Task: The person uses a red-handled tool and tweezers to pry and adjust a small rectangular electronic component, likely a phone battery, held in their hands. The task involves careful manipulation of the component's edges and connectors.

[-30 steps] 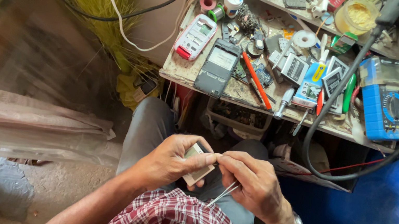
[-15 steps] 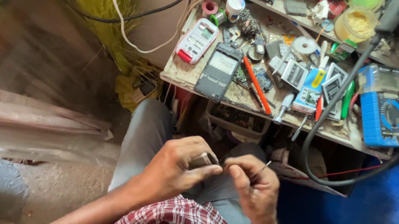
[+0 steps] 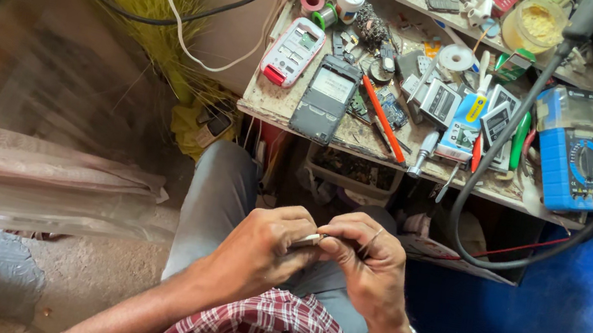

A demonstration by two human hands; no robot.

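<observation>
A small pale part, too tiny and too covered to be identified, is pinched between the fingers of the left hand and the right hand, which are closed together on it over the lap, just below the front edge of the worktop. Little open room is left between that edge and the hands. On the worktop, a dark phone, a red screwdriver and a blue multimeter are crowded among clutter, and the far end is cut off by the frame.
</observation>
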